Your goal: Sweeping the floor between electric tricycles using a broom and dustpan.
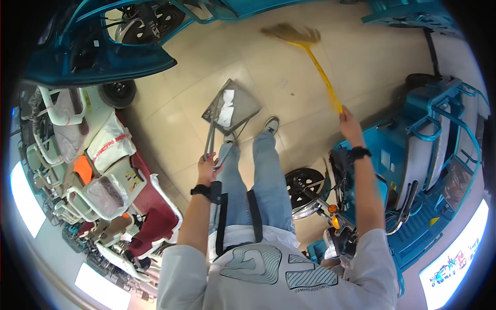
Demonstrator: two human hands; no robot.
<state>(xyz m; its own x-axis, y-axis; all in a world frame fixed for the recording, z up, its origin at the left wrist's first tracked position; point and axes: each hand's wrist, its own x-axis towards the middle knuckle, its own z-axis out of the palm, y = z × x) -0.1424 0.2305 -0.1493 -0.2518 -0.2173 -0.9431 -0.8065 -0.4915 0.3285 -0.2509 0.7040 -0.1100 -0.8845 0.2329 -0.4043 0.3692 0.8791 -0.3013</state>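
My right hand (350,125) is closed round the end of a yellow broom (323,74), held out to the right. The broom's brown bristles are smeared by motion over the floor ahead. In my left hand (208,169) is the grey handle of a long-handled dustpan (244,105), fingers wrapped round it. The dustpan rests on the floor just in front of my shoes, with white scraps (226,108) lying in it. A small dark speck (293,94) lies on the tiles to the right of the pan.
Teal three-wheeled vehicles stand on the right (398,150) and at the far left (103,62). A row of scooters (111,191) lines the left side, some seats wrapped in plastic. A black wheel (305,188) is close to my right leg. Beige tiled floor (175,124) lies between them.
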